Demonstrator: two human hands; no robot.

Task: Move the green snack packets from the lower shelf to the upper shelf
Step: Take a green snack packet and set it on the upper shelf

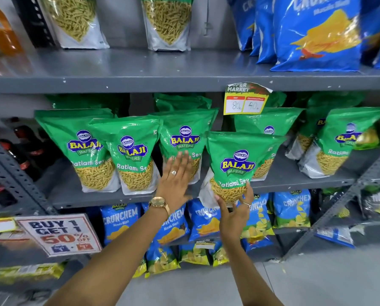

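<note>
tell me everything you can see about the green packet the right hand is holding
The green glossy plastic snack packet is a pouch with a green top, a blue and yellow "Balaji Wafers" logo, "Ratlami Sev" lettering, and a white base with a clear window showing thin yellow strands. It sits roughly upright, tilted slightly, out in front of the other packets at the lower shelf's edge. The right hand grips its bottom; the left hand is apart from it.

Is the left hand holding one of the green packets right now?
No, the left hand is open and flat in front of the shelved packets, while the right hand grips the pulled-out green packet from below.
</note>
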